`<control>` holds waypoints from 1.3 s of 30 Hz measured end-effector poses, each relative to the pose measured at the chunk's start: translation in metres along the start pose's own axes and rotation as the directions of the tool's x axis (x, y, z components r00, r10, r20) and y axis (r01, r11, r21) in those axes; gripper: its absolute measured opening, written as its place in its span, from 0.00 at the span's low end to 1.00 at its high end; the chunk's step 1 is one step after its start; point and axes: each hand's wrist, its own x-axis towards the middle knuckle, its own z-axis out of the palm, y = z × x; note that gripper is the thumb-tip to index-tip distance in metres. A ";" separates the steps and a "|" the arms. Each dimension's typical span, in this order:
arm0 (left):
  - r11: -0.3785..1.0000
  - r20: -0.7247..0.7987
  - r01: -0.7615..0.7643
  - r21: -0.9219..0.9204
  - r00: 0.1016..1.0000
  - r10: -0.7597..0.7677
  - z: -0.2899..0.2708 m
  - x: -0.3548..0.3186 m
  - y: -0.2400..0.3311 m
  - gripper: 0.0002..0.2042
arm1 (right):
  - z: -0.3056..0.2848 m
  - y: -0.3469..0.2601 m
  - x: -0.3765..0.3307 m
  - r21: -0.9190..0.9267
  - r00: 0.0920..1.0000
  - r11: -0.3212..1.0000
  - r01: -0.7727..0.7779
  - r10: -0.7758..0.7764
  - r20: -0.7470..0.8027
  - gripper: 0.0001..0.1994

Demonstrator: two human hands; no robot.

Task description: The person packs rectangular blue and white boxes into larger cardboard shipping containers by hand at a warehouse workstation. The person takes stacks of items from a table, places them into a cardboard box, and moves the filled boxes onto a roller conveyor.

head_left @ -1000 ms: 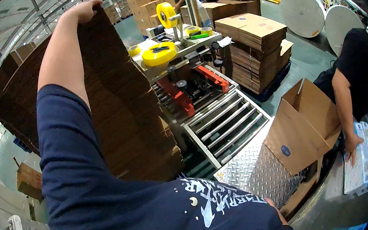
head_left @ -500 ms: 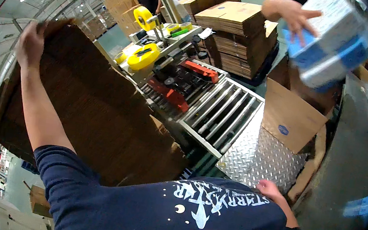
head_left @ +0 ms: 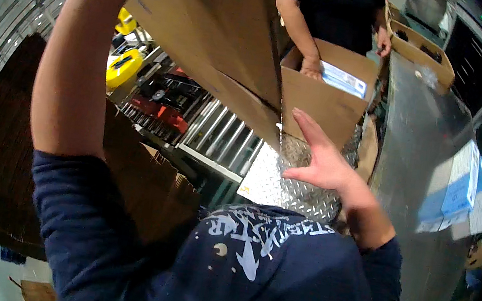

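One flattened brown cardboard box [head_left: 220, 41] raised overhead; left hand out of view above, grip cannot be told. Right hand [head_left: 322, 159] open, fingers spread, touching its lower corner above diamond-plate metal surface [head_left: 276, 184].

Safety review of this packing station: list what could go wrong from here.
1. The flat cardboard sheet is raised high and tilted; the right hand is open under its lower edge, so it may slip.
2. It swings close to a co-worker's hand at the open carton and could strike it.
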 end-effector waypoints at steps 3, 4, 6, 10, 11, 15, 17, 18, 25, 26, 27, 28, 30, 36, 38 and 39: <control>0.815 -0.146 0.512 -0.271 0.815 -0.561 0.013 -0.066 -0.074 0.15 | -0.046 -0.018 -0.033 0.142 0.966 0.964 -0.224 0.239 -0.096 0.37; 0.691 -0.168 0.591 -0.415 0.697 -0.697 0.049 -0.102 -0.079 0.14 | -0.066 -0.019 -0.040 -0.027 0.958 0.959 -0.283 0.281 -0.064 0.31; 0.455 -0.148 0.678 -0.577 0.462 -0.875 0.094 -0.164 -0.066 0.14 | -0.081 -0.029 -0.039 -0.264 0.917 0.888 -0.377 0.398 0.030 0.15; 0.273 0.064 0.850 -0.451 0.336 -0.940 0.250 -0.339 -0.088 0.23 | -0.050 -0.039 -0.029 -0.415 0.690 0.809 -0.416 0.578 0.435 0.14; 0.277 0.269 0.960 0.039 0.257 -0.928 0.284 -0.322 -0.023 0.34 | -0.044 -0.020 -0.044 -0.412 0.698 0.815 -0.407 0.569 0.435 0.15; -0.049 0.438 0.803 -0.594 0.272 -0.857 0.286 -0.321 0.021 0.40 | -0.049 0.001 -0.044 -0.071 0.738 0.815 -0.575 0.554 0.385 0.18; -0.215 0.518 0.746 -0.630 0.198 -0.832 0.257 -0.307 0.027 0.41 | -0.044 0.031 -0.048 0.089 0.688 0.711 -0.698 0.631 0.359 0.22; -0.222 0.527 0.696 -0.683 0.259 -0.809 0.257 -0.316 0.017 0.43 | -0.045 0.041 -0.048 0.182 0.652 0.633 -0.752 0.673 0.349 0.21; -0.165 0.729 0.823 -0.543 0.365 -0.579 0.200 -0.267 0.002 0.43 | -0.066 0.047 -0.046 0.194 0.709 0.708 -0.679 0.701 -0.076 0.12; -0.138 0.737 0.797 -0.588 0.458 -0.498 0.182 -0.255 -0.016 0.44 | -0.078 0.042 -0.032 0.153 0.670 0.684 -0.713 0.729 -0.138 0.13; -0.129 0.741 0.765 -0.631 0.545 -0.392 0.179 -0.247 -0.029 0.44 | -0.083 0.050 -0.030 0.228 0.613 0.634 -0.739 0.773 -0.165 0.12; -0.218 0.777 0.751 -0.623 0.563 -0.281 0.179 -0.238 -0.031 0.43 | -0.077 0.054 -0.022 0.182 0.560 0.597 -0.781 0.799 -0.220 0.13; 0.230 0.887 0.861 -0.453 0.461 0.024 0.198 -0.244 -0.038 0.42 | -0.046 0.065 0.003 -0.037 0.643 0.664 -0.747 0.709 -0.290 0.16; 0.373 0.647 0.732 -0.571 0.120 0.753 0.213 -0.294 -0.032 0.51 | 0.107 0.079 -0.026 -0.660 0.815 0.657 -0.365 0.569 0.115 0.23; 0.211 0.379 0.769 -0.603 0.044 0.924 0.193 -0.282 -0.011 0.53 | 0.083 0.091 -0.018 -0.558 0.507 0.667 -0.493 0.742 0.439 0.24; 0.209 0.292 0.731 -0.650 -0.014 0.956 0.189 -0.282 -0.004 0.54 | 0.076 0.102 -0.030 -0.403 0.551 0.713 -0.574 0.700 0.454 0.23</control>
